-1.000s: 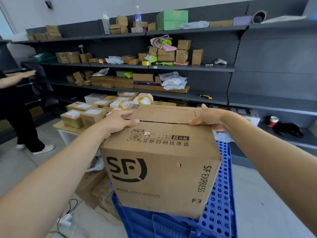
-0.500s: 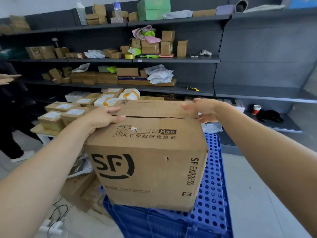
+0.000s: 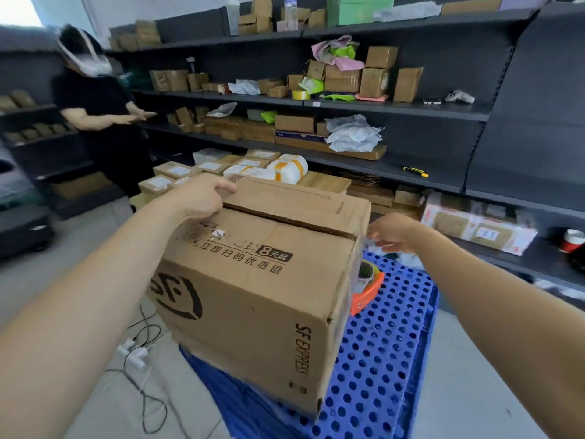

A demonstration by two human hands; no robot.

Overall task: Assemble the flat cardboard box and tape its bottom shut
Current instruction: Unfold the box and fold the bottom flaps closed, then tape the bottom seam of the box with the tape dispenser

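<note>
A brown cardboard box (image 3: 253,289) printed with black SF Express lettering stands on a blue perforated plastic surface (image 3: 386,353). Its two upper flaps are folded down and meet at a dark seam. My left hand (image 3: 202,198) lies flat on the flaps at the box's left end. My right hand (image 3: 395,232) hovers just off the box's right end with fingers spread, holding nothing. An orange tape dispenser (image 3: 367,286) with a tape roll lies on the blue surface behind the box's right side, below my right hand and partly hidden by the box.
Dark shelving (image 3: 395,109) full of small cartons, paper and a yellow tape roll (image 3: 300,95) lines the back wall. Labelled parcels (image 3: 221,167) are stacked behind the box. A person in black (image 3: 101,122) stands at the left. Cables and a power strip (image 3: 136,356) lie on the floor.
My right hand has come off the box's top right edge and dropped beside it. The view has swung left, bringing the person and the tape dispenser into sight. The left hand stays on the flaps.
</note>
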